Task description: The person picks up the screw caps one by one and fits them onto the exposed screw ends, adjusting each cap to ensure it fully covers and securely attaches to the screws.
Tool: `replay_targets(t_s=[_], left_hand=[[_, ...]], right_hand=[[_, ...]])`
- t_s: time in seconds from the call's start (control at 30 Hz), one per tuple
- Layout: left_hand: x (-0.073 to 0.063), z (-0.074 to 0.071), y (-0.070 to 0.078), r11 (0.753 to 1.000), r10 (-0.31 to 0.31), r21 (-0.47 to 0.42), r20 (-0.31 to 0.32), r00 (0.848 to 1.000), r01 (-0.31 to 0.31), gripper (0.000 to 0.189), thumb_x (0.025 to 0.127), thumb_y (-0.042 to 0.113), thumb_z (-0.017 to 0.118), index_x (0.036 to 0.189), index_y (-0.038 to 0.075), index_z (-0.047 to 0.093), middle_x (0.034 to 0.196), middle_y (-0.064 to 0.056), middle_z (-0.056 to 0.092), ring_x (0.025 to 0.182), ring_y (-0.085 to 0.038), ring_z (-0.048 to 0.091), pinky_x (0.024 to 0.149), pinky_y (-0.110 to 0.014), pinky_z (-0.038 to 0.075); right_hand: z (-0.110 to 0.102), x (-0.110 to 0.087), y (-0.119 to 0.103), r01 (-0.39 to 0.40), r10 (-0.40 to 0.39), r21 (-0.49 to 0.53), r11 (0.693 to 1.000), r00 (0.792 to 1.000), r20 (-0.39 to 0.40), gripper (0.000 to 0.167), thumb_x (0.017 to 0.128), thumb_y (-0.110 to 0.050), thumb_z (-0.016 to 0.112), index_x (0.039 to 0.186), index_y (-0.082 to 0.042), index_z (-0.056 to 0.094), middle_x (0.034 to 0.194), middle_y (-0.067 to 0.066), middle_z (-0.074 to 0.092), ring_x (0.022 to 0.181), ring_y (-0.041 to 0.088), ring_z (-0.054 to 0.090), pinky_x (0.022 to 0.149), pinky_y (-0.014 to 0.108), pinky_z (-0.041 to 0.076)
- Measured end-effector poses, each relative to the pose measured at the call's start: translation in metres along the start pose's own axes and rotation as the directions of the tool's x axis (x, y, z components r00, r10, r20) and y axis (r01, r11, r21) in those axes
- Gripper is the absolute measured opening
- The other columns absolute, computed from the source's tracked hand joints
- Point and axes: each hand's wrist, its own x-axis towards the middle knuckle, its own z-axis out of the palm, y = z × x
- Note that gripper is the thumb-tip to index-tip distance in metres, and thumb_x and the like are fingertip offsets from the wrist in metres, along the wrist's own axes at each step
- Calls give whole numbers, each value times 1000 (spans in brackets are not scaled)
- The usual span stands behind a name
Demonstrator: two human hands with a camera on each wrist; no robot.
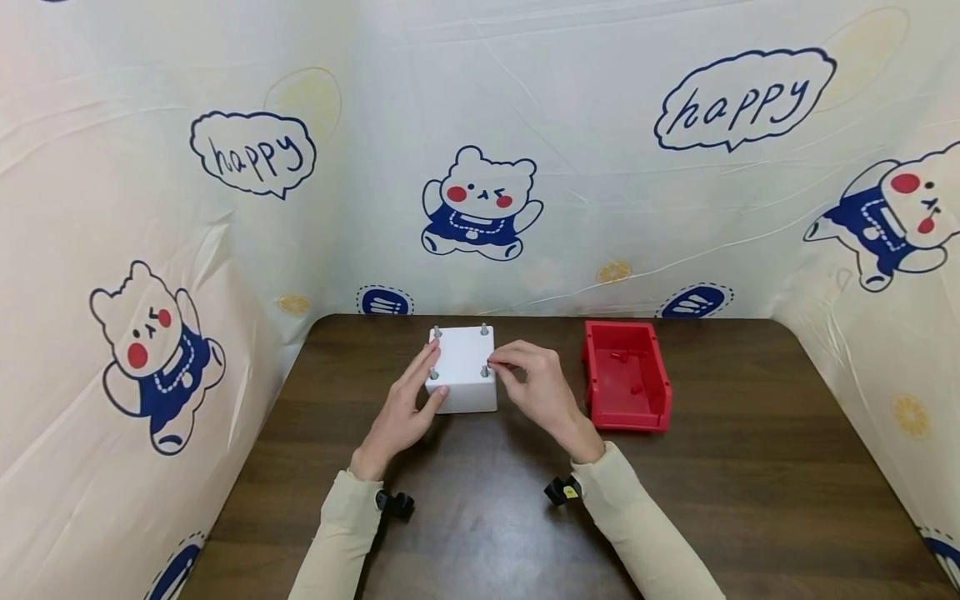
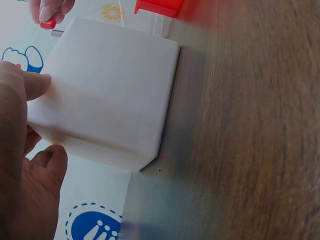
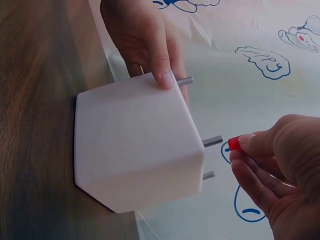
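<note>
"Red stubby cylindrical cap [image 3: 234, 143]: where?"
"Pinched in right hand [image 1: 543, 392], just off tip of grey threaded metal rod [image 3: 212, 141] on white boxy block [image 1: 463, 357]."
"Left hand [image 1: 402, 419]?"
"Straight-fingered against block on brown wooden table [image 1: 480, 533]."

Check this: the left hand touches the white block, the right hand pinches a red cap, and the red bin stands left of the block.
Wrong side: the head view shows the red bin right of the white block. The rest holds: left hand touching the block, right hand pinching the red cap.
</note>
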Motion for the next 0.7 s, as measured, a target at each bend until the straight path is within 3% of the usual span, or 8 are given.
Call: replay_targets(t_s=[0.7], left_hand=[[1,0,0,1000,11,2,0,1000,-11,68,107,16,66,167,10,36,177,-5,30,162,-29,32,129,-24,21]], right_hand=[[7,2,0,-13,13,-1,1000,1000,21,24,87,4,85,110,-3,84,109,9,81,97,22,79,88,33,65]])
